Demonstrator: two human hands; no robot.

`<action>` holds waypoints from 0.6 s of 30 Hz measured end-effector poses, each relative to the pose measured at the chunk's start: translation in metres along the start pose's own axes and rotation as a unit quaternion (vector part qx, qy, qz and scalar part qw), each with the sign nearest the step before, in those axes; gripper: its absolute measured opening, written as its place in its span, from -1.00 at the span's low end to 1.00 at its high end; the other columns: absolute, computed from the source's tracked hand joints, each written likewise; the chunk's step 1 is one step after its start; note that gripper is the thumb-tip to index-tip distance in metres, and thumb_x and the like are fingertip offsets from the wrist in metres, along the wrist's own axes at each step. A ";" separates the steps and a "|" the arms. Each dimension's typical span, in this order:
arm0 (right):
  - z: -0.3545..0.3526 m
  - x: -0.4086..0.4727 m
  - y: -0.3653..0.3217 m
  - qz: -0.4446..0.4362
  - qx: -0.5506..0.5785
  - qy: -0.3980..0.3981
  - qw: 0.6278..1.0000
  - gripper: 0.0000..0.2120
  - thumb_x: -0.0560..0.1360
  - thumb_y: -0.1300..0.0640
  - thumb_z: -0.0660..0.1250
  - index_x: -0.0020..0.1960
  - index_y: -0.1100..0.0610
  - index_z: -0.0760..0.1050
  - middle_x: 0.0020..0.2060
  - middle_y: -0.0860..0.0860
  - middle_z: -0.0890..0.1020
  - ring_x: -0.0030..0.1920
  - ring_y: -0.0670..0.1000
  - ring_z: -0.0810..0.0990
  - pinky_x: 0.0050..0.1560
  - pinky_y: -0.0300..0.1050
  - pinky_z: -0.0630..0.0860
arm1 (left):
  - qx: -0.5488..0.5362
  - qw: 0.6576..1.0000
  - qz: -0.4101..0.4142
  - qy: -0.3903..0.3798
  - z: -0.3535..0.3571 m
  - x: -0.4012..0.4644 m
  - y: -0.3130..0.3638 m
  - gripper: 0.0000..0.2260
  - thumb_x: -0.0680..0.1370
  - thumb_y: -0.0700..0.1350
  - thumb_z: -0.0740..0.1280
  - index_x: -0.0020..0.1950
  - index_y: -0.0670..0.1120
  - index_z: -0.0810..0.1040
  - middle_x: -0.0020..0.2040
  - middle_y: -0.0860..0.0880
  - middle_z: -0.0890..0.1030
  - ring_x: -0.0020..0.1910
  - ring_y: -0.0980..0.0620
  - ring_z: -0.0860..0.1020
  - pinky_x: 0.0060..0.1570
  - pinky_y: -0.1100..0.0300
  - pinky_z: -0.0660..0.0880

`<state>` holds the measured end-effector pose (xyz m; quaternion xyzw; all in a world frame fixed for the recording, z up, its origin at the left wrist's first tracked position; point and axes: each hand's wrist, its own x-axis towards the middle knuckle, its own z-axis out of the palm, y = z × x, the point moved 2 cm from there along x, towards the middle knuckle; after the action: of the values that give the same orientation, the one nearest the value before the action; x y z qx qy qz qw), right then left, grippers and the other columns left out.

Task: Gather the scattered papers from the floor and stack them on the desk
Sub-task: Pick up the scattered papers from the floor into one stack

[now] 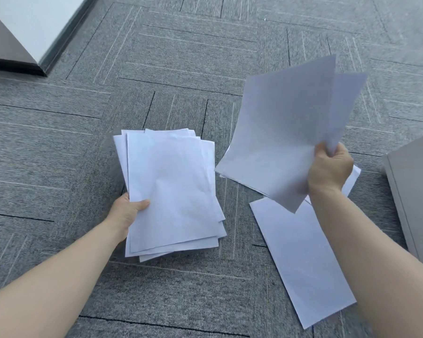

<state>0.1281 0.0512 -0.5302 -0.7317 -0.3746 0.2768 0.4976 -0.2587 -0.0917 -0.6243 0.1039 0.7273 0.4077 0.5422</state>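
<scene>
The left hand sits at lower centre of the frame, its grip closed on the left edge of a rough stack of papers — thumb on top, fingers hidden beneath. The stack is uneven, corners fanning out at the top and bottom, and whether it rests on the carpet or is lifted just off it cannot be told.

At centre right the right hand is raised, its grip clenched round the corner of two or more loose sheets, which fan upward and to the left, slightly blurred.

Below that hand one more sheet on the floor lies flat on the grey carpet, running toward the lower right and partly covered by the right forearm. Another white edge shows just behind the right wrist.

A grey cabinet side stands at the right edge of the frame, near the floor sheet. In the upper left a white wall panel with dark skirting meets the carpet — well apart from the papers
</scene>
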 end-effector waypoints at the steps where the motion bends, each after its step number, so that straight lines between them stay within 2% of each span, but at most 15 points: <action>1: 0.000 0.000 -0.001 0.002 0.015 -0.009 1.000 -0.69 0.50 0.17 0.28 -0.37 0.05 0.29 -0.44 -0.11 0.37 -0.46 -0.16 0.28 -0.31 -0.16 0.29 | 0.003 1.000 -0.001 -0.008 0.003 -0.001 0.000 -0.70 0.51 -0.37 0.32 0.22 -0.18 0.49 0.17 -0.23 0.59 -0.02 -0.19 0.58 0.04 -0.06 0.52; 3: 0.001 -0.005 0.001 0.016 0.043 -0.038 0.998 -0.75 0.48 0.16 0.29 -0.35 0.06 0.34 -0.40 -0.06 0.40 -0.40 -0.10 0.32 -0.30 -0.12 0.30 | 0.010 0.999 -0.006 -0.036 0.012 -0.005 0.001 -0.70 0.52 -0.36 0.30 0.24 -0.18 0.49 0.12 -0.22 0.59 -0.07 -0.16 0.58 -0.05 0.02 0.53; 6: 0.010 -0.019 0.012 0.053 0.058 -0.099 0.992 -0.82 0.49 0.19 0.29 -0.28 0.07 0.46 -0.36 -0.04 0.50 -0.36 -0.06 0.41 -0.28 -0.14 0.38 | 0.026 0.997 -0.015 -0.070 0.023 -0.008 0.000 -0.75 0.54 -0.33 0.31 0.20 -0.15 0.48 0.09 -0.20 0.60 -0.08 -0.15 0.60 -0.10 0.04 0.53; 10: 0.023 -0.043 0.035 0.108 0.079 -0.188 0.973 -0.88 0.55 0.24 0.30 -0.12 0.09 0.57 -0.21 0.01 0.64 -0.25 -0.01 0.56 -0.19 -0.10 0.52 | 0.037 0.995 -0.030 -0.084 0.032 -0.006 -0.004 -0.75 0.58 -0.28 0.26 0.26 -0.18 0.47 0.07 -0.17 0.62 -0.05 -0.15 0.60 -0.06 0.01 0.53; 13: 0.032 -0.061 0.056 0.139 0.072 -0.242 0.957 -0.88 0.58 0.25 0.30 -0.02 0.09 0.59 -0.06 0.06 0.69 -0.17 0.02 0.64 -0.06 -0.02 0.59 | 0.021 0.995 -0.043 -0.092 0.038 -0.009 -0.005 -0.74 0.61 -0.26 0.20 0.31 -0.18 0.42 0.02 -0.13 0.62 -0.07 -0.13 0.59 -0.09 0.02 0.52; 14: 0.035 -0.068 0.061 0.146 0.065 -0.258 0.953 -0.88 0.58 0.24 0.30 0.00 0.09 0.60 -0.01 0.08 0.70 -0.13 0.05 0.66 0.00 0.02 0.60 | 0.018 0.994 -0.048 -0.092 0.039 -0.009 -0.006 -0.75 0.62 -0.26 0.18 0.31 -0.17 0.42 0.03 -0.14 0.62 -0.07 -0.12 0.59 -0.09 0.01 0.51; 16: 0.043 -0.081 0.071 0.155 0.051 -0.283 0.945 -0.88 0.57 0.24 0.31 0.01 0.08 0.60 0.03 0.12 0.71 -0.07 0.09 0.66 0.09 0.13 0.58 | 0.013 0.995 -0.054 -0.086 0.040 -0.009 -0.006 -0.76 0.64 -0.21 0.16 0.31 -0.16 0.41 0.16 -0.19 0.59 -0.01 -0.14 0.57 0.03 -0.03 0.49; 18: 0.051 -0.094 0.078 0.163 0.040 -0.302 0.938 -0.88 0.57 0.24 0.31 0.00 0.08 0.60 0.03 0.13 0.71 -0.06 0.10 0.66 0.12 0.19 0.58 | 0.011 0.994 -0.059 -0.090 0.042 -0.010 -0.006 -0.72 0.65 -0.13 0.15 0.34 -0.16 0.40 0.25 -0.15 0.55 0.07 -0.12 0.55 0.10 -0.02 0.46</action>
<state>0.0570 -0.0171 -0.6184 -0.6446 -0.3713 0.5767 0.3377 -0.2166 -0.0817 -0.6251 0.1026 0.6851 0.3560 0.6272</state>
